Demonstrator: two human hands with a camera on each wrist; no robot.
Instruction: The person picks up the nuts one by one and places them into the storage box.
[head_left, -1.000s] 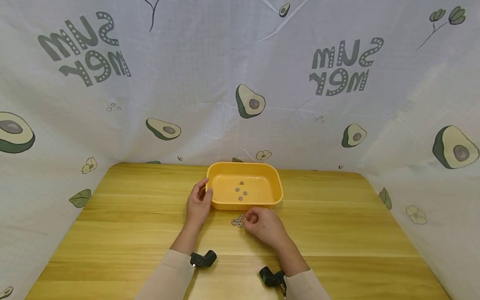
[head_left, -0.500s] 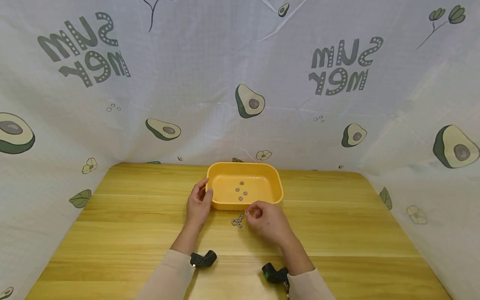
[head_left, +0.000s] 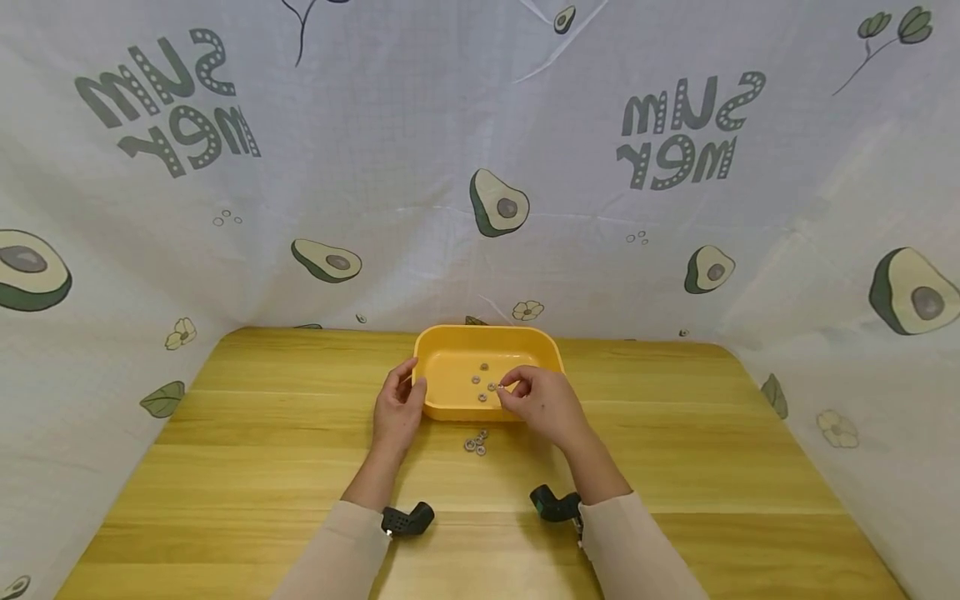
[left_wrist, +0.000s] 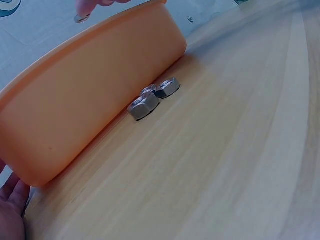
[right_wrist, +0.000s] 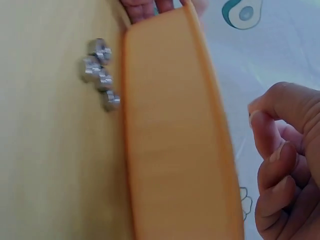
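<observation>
My left hand (head_left: 397,410) holds the left end of a yellow plastic tray (head_left: 457,413), fingers along the side wall and thumb by the front corner. Over the tray's right half, my right hand (head_left: 546,406) pinches a small metal nut (left_wrist: 81,18) between thumb and index finger; the fingers hide most of it. Inside the tray several nuts (head_left: 482,397) lie scattered on the bottom. On the table, just in front of the tray, sits a cluster of several hex nuts (head_left: 470,445), also seen close up in both wrist views.
The tray stands on a wood-grain table (head_left: 285,450) near its back edge. Behind hangs a white cloth (head_left: 405,167) printed with avocados. Each wrist carries a black camera, such as the left one (head_left: 407,520).
From the cluster of nuts in front of the tray, my right hand has lifted a nut and moved forward over the rim. The left hand and tray stay put.
</observation>
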